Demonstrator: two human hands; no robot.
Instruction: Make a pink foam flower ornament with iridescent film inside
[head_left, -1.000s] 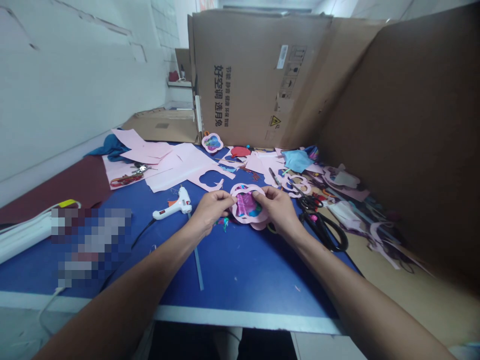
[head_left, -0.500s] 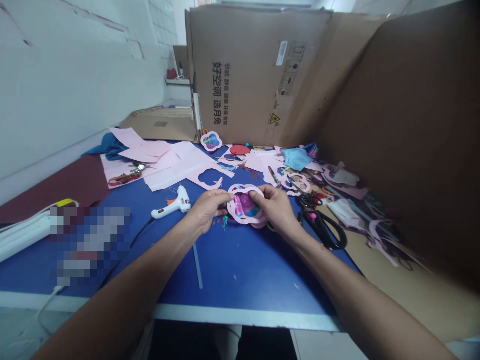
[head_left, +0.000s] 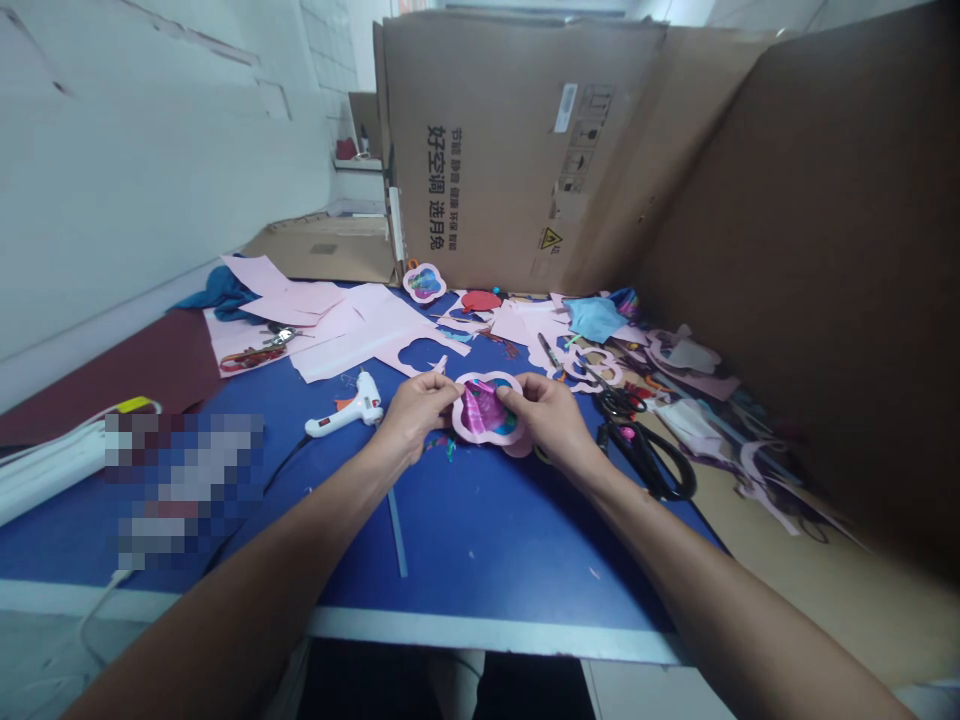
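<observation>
Both my hands hold a pink flower-shaped paper frame [head_left: 489, 436] with shiny purple and blue fabric [head_left: 486, 408] inside its opening. On its left edge my left hand [head_left: 420, 412] pinches the rim between thumb and fingers. My right hand [head_left: 551, 415] grips the right side, thumb on top near the fabric. A second pink layer shows partly beneath the frame at the lower right. Just left of my left hand lies a white glue gun [head_left: 349, 408]. Small green and purple scraps [head_left: 448, 447] lie below the frame.
Pink paper sheets [head_left: 367, 325] and offcuts cover the back of the blue table [head_left: 510, 560]. Black-handled scissors [head_left: 652, 462] lie at right. A similar finished-looking flower piece [head_left: 424, 284] leans against the cardboard box [head_left: 517, 150]. A light blue strip [head_left: 397, 530] lies in front.
The flower frame has shifted slightly left and flattened against the layer beneath. The purple fabric inside now shows a pronounced fold. Both hands keep their grip.
</observation>
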